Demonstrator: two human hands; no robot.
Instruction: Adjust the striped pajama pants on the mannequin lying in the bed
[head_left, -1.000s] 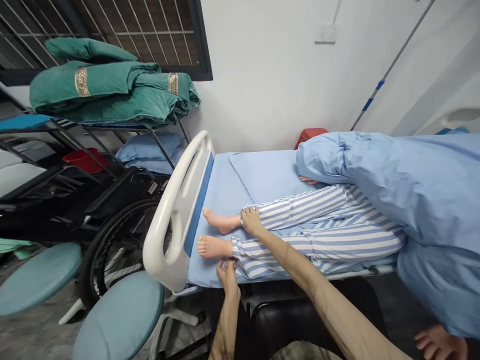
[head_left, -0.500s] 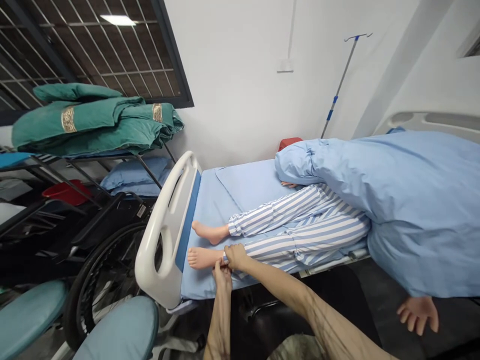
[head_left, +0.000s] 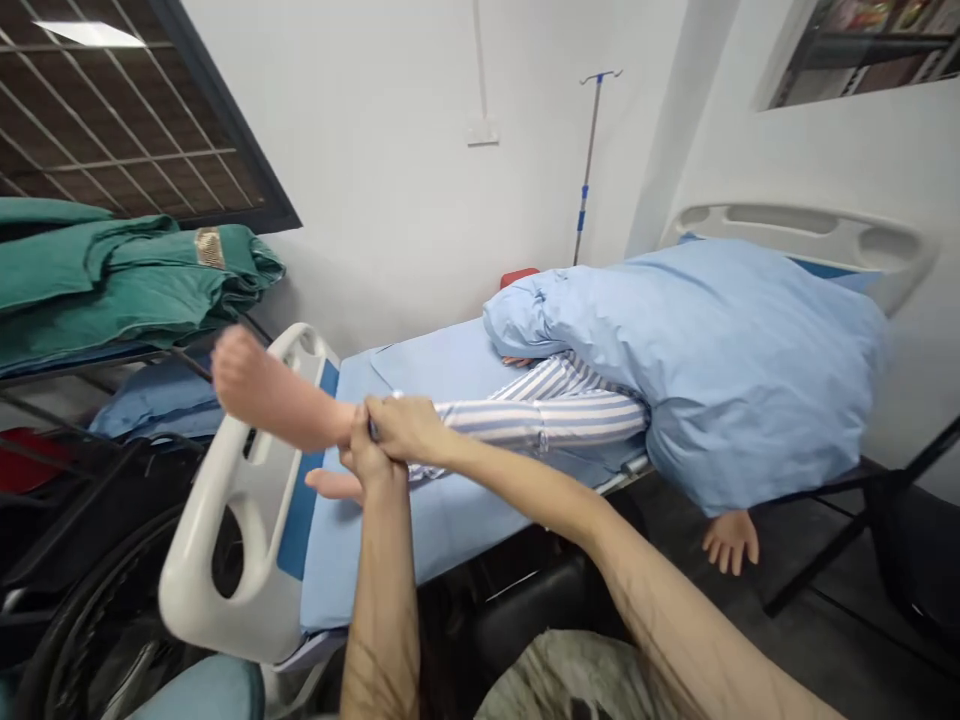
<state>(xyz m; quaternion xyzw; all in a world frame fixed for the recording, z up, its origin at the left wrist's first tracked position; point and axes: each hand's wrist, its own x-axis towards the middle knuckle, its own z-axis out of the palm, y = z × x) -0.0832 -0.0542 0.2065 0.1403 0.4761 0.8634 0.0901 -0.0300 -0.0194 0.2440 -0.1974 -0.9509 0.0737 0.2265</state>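
A manikin's leg in blue-and-white striped trousers (head_left: 502, 420) is raised off the bed, its bare foot (head_left: 274, 390) up over the footboard. My left hand (head_left: 369, 448) is closed round the ankle from the near side and below. Just beside it, my right hand (head_left: 409, 428) grips the same lower leg at the trouser cuff from above; its fingertips are partly hidden. The other foot (head_left: 334, 485) lies on the light-blue sheet (head_left: 360, 555), partly covered by my left hand and wrist. A blue quilt (head_left: 690, 340) covers the manikin's upper part.
The white footboard (head_left: 217, 580) stands left, with a wheelchair wheel (head_left: 82, 600) and a stool (head_left: 199, 690) beyond it. Green folded covers (head_left: 142, 275) lie on a rack. A drip stand (head_left: 589, 170) rises behind the bed. A manikin hand (head_left: 733, 540) hangs over the near side.
Both hands have lifted the near leg from the mattress, swinging its foot up above the footboard. The other foot stays on the sheet. The view has shifted to the right.
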